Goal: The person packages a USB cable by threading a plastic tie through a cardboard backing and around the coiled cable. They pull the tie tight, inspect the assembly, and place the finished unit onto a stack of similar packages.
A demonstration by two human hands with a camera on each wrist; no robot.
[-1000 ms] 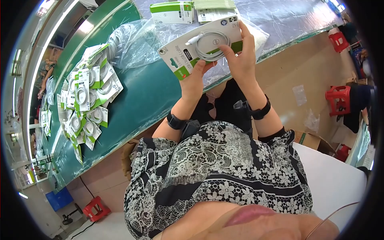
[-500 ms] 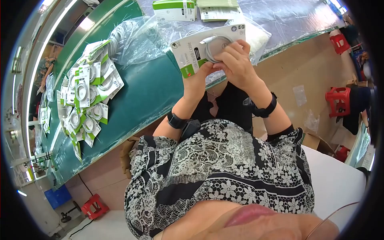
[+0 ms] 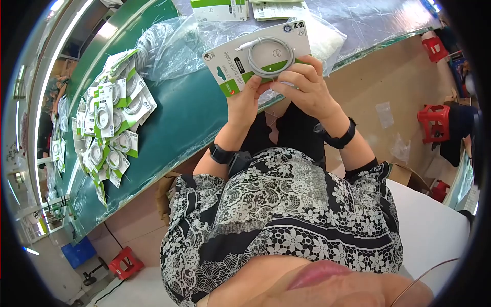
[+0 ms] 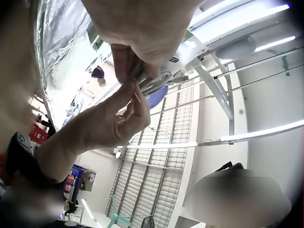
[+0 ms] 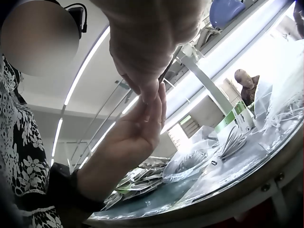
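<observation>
A white and green retail card [image 3: 217, 56] with a coiled white USB cable [image 3: 250, 60] on its front is held up over the table edge, tilted. My left hand [image 3: 243, 105] pinches its lower left edge, thumb on the front beside the coil. At the lower right edge my right hand [image 3: 307, 89] grips the card with bent fingers below the coil. In the left wrist view the right hand [image 4: 114, 118] meets the left at the card's edge. The right wrist view shows the left hand [image 5: 128, 135] against the right hand's fingertips, the card mostly hidden.
A heap of carded cables [image 3: 110, 123] lies on the green table [image 3: 184, 112] at the left. Behind the held card are a clear plastic bag [image 3: 179, 56], loose white cables [image 3: 151, 43] and stacks of cards [image 3: 220, 11]. A red stool [image 3: 433, 124] stands at the right.
My right hand has slid from the card's right side, across the coil, down to its lower edge, uncovering the coil. Since half a second ago the card has shifted left and up. The left hand keeps its grip.
</observation>
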